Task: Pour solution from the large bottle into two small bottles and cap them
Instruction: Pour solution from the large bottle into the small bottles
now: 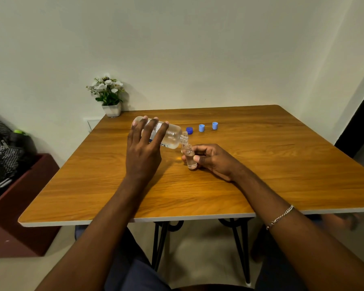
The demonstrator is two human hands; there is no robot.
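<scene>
We are gripping the large bottle (pixel 168 134) with our left hand (pixel 144 150), fingers splayed over its body, tipping it nearly flat above the wooden table (pixel 261 164), neck pointing right and down. Our right hand (pixel 213 159) is closing thumb and fingers around a small bottle (pixel 190 157), holding it upright beneath the neck. Three blue caps (pixel 201 128) are sitting just behind.
</scene>
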